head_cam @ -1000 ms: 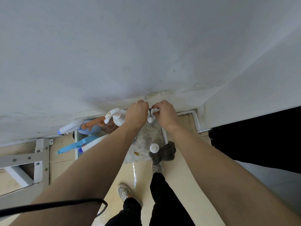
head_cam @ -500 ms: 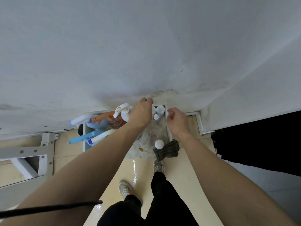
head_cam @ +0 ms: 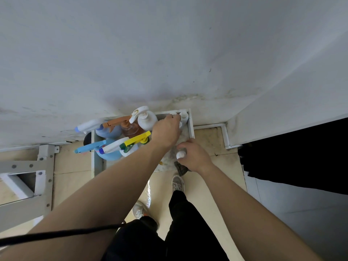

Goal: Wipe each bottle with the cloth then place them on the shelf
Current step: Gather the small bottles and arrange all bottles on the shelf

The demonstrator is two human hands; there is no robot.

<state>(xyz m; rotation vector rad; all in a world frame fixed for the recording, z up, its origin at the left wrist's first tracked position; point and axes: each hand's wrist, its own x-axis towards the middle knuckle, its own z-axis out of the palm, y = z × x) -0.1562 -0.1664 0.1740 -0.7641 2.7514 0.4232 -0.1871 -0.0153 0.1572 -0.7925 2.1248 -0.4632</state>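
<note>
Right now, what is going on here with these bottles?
A person stands over a low shelf and works with both bare hands. The left hand reaches to the small white bottles in the back right corner; whether it grips one is hidden. The right hand grips a white-capped bottle at the front edge, beside the dark cloth. Spray bottles crowd the shelf's left side.

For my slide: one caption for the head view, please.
Left hand reaches to the back-corner bottle on the shelf; right hand grips a white-capped bottle by the cloth.
</note>
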